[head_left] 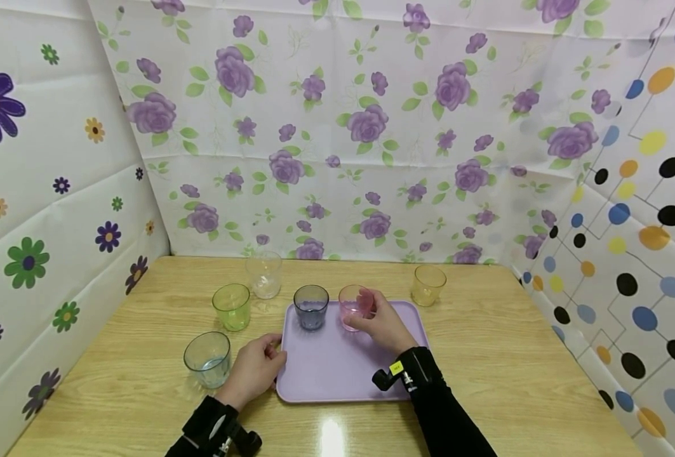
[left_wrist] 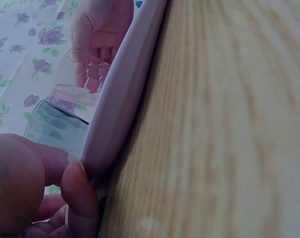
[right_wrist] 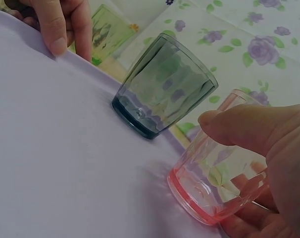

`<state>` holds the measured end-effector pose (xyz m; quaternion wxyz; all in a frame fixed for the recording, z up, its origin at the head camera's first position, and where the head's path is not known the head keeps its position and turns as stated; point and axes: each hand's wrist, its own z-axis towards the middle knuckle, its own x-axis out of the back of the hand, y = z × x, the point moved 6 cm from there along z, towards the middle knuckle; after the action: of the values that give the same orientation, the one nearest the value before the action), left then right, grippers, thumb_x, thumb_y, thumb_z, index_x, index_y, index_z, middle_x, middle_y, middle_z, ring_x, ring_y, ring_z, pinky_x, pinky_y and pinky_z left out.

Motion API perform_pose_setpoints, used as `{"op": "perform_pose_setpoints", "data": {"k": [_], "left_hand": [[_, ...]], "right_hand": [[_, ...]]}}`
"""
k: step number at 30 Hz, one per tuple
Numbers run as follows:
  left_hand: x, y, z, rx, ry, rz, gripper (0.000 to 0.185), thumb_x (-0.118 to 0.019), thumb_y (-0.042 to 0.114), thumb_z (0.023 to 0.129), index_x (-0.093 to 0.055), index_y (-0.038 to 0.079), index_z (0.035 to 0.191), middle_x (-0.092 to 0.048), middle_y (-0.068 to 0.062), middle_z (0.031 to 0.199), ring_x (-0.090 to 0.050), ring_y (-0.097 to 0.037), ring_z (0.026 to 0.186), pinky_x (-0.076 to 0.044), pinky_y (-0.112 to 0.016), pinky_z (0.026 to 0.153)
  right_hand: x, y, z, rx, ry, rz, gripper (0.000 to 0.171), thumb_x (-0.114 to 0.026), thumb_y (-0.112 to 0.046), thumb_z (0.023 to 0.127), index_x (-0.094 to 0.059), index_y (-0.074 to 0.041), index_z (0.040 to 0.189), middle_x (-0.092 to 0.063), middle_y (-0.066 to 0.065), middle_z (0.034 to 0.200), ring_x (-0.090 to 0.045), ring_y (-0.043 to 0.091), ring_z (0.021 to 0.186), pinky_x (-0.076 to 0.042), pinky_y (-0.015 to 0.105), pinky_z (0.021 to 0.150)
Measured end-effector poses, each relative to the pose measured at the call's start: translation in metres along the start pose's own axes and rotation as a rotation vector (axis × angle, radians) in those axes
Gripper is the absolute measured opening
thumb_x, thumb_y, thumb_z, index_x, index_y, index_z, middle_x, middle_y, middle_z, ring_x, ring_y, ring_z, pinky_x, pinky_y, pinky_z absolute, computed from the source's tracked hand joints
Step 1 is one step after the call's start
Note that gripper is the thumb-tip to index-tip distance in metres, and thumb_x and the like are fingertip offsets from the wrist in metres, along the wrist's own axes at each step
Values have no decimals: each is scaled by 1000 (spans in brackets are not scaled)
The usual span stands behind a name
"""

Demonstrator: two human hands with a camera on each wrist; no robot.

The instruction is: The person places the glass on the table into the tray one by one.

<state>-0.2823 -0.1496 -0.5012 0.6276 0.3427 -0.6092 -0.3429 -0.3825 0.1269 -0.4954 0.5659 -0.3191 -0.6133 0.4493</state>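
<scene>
My right hand (head_left: 384, 324) grips a clear pink glass (right_wrist: 207, 183) round its side, thumb on the near wall and fingers behind. The glass stands upright at the back of the lilac tray (head_left: 337, 374). To its left on the tray stands a smoky grey-blue glass (head_left: 311, 308), untouched. My left hand (head_left: 255, 370) is at the tray's left edge; in the left wrist view its thumb and finger pinch the rim near the corner. Just left of that hand is a pale blue glass (head_left: 207, 360) on the table.
A green glass (head_left: 232, 308) and a colourless glass (head_left: 265, 276) stand at the table's back left. Behind the tray's right corner is a yellow glass (head_left: 428, 285). Patterned cloth walls (head_left: 326, 139) close off the wooden table (head_left: 514, 368) at the back and sides.
</scene>
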Motion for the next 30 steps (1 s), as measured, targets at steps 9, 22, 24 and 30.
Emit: {"op": "perform_pose_setpoints", "data": {"k": [9, 22, 24, 30], "left_hand": [[1, 1, 0, -14, 1, -2, 44, -68, 7, 101, -66, -10, 141, -63, -5, 85, -59, -13, 55, -52, -27, 45], [0, 0, 0, -8, 1, 0, 44, -68, 6, 100, -66, -10, 141, -63, -5, 85, -59, -13, 55, -52, -27, 45], [0, 1, 0, -5, 1, -2, 44, -68, 6, 100, -66, -10, 141, -63, -5, 84, -59, -13, 55, -52, -27, 45], [0, 1, 0, -5, 0, 1, 44, -68, 6, 100, -66, -10, 141, -62, -5, 85, -59, -12, 55, -51, -26, 45]], "right_hand": [[0, 0, 1, -2, -8, 17, 88, -91, -25, 90, -45, -6, 163, -59, 19, 159, -60, 39, 142, -49, 56, 121], [9, -1, -1, -10, -15, 11, 95, -93, -27, 88, -42, -8, 165, -53, 19, 164, -57, 41, 145, -48, 57, 124], [11, -2, -2, -12, -16, 19, 95, -93, -27, 88, -41, -8, 166, -53, 19, 163, -57, 40, 145, -49, 55, 124], [16, -5, -5, -7, -23, 61, 97, -93, -24, 88, -39, -6, 167, -52, 21, 161, -54, 42, 149, -45, 56, 128]]}}
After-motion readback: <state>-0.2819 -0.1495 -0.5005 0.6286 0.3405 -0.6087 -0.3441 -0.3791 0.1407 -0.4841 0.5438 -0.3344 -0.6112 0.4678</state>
